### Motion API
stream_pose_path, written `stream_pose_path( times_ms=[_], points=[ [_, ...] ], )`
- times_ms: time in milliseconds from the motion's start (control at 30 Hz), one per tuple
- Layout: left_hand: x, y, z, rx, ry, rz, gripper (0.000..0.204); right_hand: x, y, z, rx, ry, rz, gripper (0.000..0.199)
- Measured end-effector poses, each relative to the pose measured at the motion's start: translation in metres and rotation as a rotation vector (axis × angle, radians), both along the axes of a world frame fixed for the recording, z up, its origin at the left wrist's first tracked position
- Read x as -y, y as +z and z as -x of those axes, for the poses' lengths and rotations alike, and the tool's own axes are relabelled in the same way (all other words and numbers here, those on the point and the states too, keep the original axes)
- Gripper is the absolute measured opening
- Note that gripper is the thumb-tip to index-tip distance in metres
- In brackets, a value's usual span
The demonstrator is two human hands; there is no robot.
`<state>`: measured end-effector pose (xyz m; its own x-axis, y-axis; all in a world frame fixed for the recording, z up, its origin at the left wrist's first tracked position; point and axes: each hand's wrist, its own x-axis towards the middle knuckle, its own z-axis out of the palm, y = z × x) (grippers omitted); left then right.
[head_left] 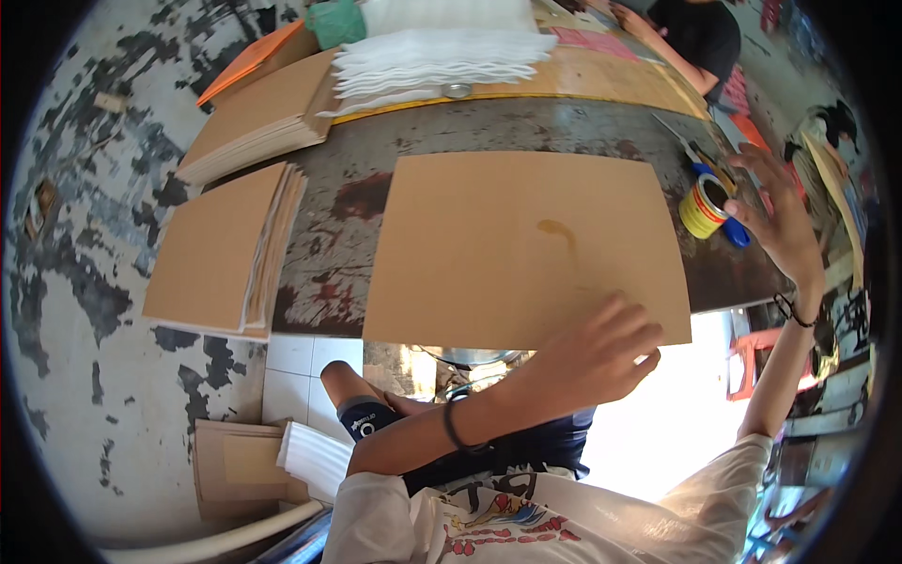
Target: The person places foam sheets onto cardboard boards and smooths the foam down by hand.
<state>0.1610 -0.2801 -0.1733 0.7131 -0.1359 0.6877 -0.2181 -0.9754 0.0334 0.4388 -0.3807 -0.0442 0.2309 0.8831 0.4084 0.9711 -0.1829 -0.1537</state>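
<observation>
Cardboard sheet (460, 263): on the table (442, 127), at its near edge; left hand (615, 338) over the near right corner
Smear (559, 229): on that sheet
Sheet stack (211, 249): left of it
Cardboard pile (254, 113): behind the stack
Foam sheets (432, 64): right of the pile
Can (701, 212): between sheet and right hand (785, 226)

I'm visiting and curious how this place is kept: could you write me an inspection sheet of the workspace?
Surface: dark table, scuffed, with reddish stains.
Work things: cardboard sheet with a brown streak; open yellow tin.
Clutter: cardboard stacks at left, white foam sheets, blue-handled tool by the tin.
Hands: left hand at the sheet's near edge, grip unclear; right hand open beside the tin, contact unclear.
Cables: nothing seen clearly.
Surroundings: co-worker at far right; patchy wall at left.
</observation>
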Motion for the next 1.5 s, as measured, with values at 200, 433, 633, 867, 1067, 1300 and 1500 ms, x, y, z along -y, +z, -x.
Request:
stream_pose_path(
  times_ms=[200,433,633,867,1067,1300,1500],
  points=[
    [-0.017,0.004,-0.001,-0.034,0.096,0.014,0.024,-0.011,-0.018,-0.005,-0.121,-0.036,0.04,0.055],
    [-0.028,0.005,0.004,0.023,0.092,0.008,0.024,-0.011,-0.018,-0.011,0.029,-0.068,0.093,0.053],
    [-0.037,0.015,0.019,-0.193,0.07,0.103,0.026,-0.012,-0.019,-0.009,0.032,-0.06,0.054,0.053],
    [-0.043,0.011,0.033,-0.153,0.089,0.173,0.034,-0.002,-0.029,-0.013,-0.07,-0.003,0.05,0.066],
    [-0.037,0.023,0.058,-0.031,0.106,0.112,0.033,0.001,-0.035,-0.017,-0.064,-0.008,0.048,0.07],
    [-0.082,0.028,0.145,0.26,0.494,0.259,0.013,0.0,-0.001,-0.01,-0.193,0.044,-0.159,0.069],
    [-0.11,0.015,0.164,-0.042,0.787,0.397,0.047,0.003,0.033,-0.001,-0.176,0.048,-0.329,0.071]
  ],
)
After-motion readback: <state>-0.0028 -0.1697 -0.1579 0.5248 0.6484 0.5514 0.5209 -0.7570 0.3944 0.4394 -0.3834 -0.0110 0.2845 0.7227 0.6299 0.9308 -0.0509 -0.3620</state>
